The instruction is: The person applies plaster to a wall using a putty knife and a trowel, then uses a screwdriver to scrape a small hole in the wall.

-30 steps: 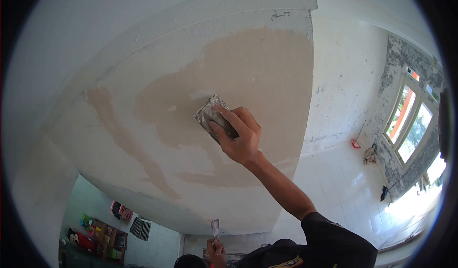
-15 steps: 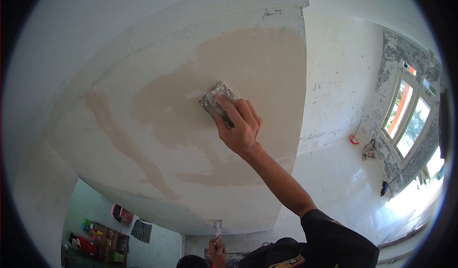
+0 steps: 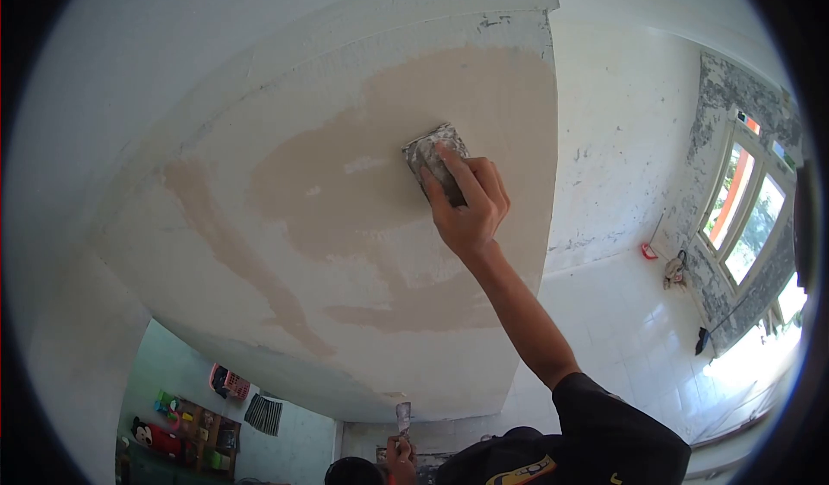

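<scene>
My right hand [image 3: 473, 204] grips a putty spreader [image 3: 439, 152], a small rectangular blade smeared with grey and white filler. Its far edge is against or very close to the wall [image 3: 363, 252], over a broad beige patch [image 3: 466, 88] of filler. Low in the view, near my black shirt, my left hand [image 3: 400, 461] is closed round the handle of a putty knife [image 3: 403, 418], whose blade points up. A separate beige streak [image 3: 246, 260] runs down the wall to the left, and paler spots show inside the broad patch.
Right of the wall's edge lie a white tiled floor [image 3: 604, 329] and a window [image 3: 743, 200] in a peeling wall. A red dustpan [image 3: 648, 251] rests by that wall. Lower left, shelves [image 3: 203, 433] and a pink basket [image 3: 231, 381] show through an opening.
My right hand and the spreader have moved right and slightly up across the beige patch. The whole view has shifted a little. The putty knife stays in my left hand.
</scene>
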Demonstrator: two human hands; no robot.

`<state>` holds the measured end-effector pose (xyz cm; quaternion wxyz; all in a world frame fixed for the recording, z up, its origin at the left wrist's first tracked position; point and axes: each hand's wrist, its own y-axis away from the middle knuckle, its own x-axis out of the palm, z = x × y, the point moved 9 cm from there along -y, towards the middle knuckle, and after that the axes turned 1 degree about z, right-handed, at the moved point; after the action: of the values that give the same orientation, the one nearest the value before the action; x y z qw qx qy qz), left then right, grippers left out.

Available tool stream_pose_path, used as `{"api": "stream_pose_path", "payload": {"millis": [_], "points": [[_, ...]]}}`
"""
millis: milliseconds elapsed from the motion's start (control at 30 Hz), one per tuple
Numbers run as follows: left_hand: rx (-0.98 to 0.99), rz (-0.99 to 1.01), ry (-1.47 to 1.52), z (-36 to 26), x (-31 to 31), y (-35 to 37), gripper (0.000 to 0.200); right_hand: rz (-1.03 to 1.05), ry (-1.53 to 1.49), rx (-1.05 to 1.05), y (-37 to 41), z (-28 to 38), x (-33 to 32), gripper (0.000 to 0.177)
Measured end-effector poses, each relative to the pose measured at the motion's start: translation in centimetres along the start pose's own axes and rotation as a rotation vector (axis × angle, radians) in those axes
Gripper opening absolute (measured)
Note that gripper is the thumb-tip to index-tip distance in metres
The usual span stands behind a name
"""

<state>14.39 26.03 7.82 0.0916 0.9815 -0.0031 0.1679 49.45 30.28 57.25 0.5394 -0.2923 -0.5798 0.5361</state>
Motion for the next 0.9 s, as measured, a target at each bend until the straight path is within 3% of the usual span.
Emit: {"api": "stream_pose_path", "payload": {"millis": [100,133,167,267,400,433,467,600,667,800,867,900], "points": [[-0.109,-0.149,0.1,-0.4,0.3,0.4,0.012,0.159,-0.004,-0.021,2.8,2.3,2.6,0.04],[-0.124,-0.05,-0.015,-0.8,0.9,0.1,0.008,0.254,-0.112,0.005,3.7,2.8,3.7,0.04],[-0.139,0.051,-0.13,-1.1,1.5,0.0,0.02,0.347,-0.221,0.031,4.4,3.3,4.4,0.04],[-0.121,0.014,-0.174,-2.8,1.9,0.2,0.019,0.337,-0.327,0.215,4.0,1.9,1.8,0.039],[-0.122,-0.024,-0.14,-1.4,-0.2,1.0,0.022,0.055,-0.179,0.274,-0.1,-2.1,-6.3,0.029],[-0.03,-0.042,-0.264,-1.0,-1.4,1.0,0.009,0.007,-0.121,0.286,-1.4,-3.3,-8.1,0.028],[0.061,-0.062,-0.389,-0.5,-2.8,1.1,0.013,-0.041,-0.062,0.301,-2.8,-4.5,-9.6,0.027],[0.204,-0.087,-0.327,5.0,-7.9,-0.4,0.021,-0.053,0.048,0.063,-9.4,-6.4,-11.2,0.024],[0.136,0.079,-0.11,5.7,-7.8,-0.9,0.034,0.028,0.113,-0.065,-12.4,-5.9,-9.7,0.026],[0.016,-0.025,-0.189,7.7,-9.4,-2.2,0.041,0.071,0.201,-0.275,-14.3,-4.2,-6.5,0.025],[0.346,0.005,-0.407,5.1,-8.0,-2.2,0.037,0.046,0.198,-0.302,-13.2,-4.0,-5.2,0.025],[0.346,0.004,-0.405,4.0,-7.1,-2.1,0.037,0.018,0.252,-0.305,-12.3,-3.7,-4.9,0.026]]}}
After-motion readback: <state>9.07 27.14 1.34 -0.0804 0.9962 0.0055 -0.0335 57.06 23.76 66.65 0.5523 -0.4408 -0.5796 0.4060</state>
